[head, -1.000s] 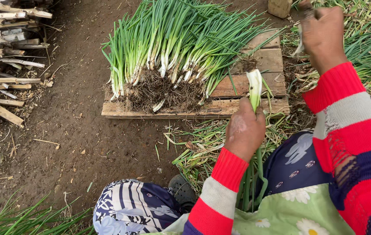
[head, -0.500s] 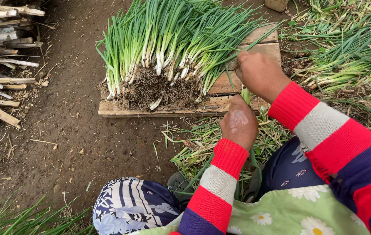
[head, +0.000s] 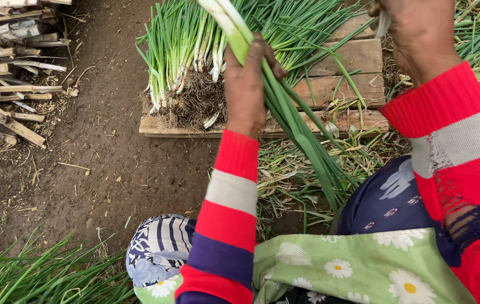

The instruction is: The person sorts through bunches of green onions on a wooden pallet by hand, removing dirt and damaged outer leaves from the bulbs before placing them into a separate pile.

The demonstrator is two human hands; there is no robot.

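Green-and-white spring onion stalks [head: 268, 95] now sit raised in the left hand [head: 245, 90], white bulb ends up near the top edge, leaves trailing down toward the lap. Half a second ago that hand was low by the pallet edge with the stalks barely showing; now it is lifted and closer to the camera, fingers wrapped tight around the bunch. So the bunch is off the ground and presented for handling at the bulb end.

Right hand [head: 420, 34] has shifted too: a second ago it was out at the far right over the loose greens, now it is up at the top right, just beside the bunch. Its fingers are mostly cut off by the frame edge; something pale sits at them, cannot tell whether it pinches it.

Around:
- wooden pallet [head: 341, 84] behind the hands, bare boards on the right
- pile of uncleaned spring onions [head: 189, 50] on its left half, roots and soil toward the near edge
- trimmed leaf litter [head: 296, 169] on the ground between pallet and knees
- stack of split sticks [head: 3, 62] far left, well apart
- bare dirt [head: 99, 169] in between

Obstruction: long leaves hang across the pallet front and lap, hiding the lower part of the bunch.
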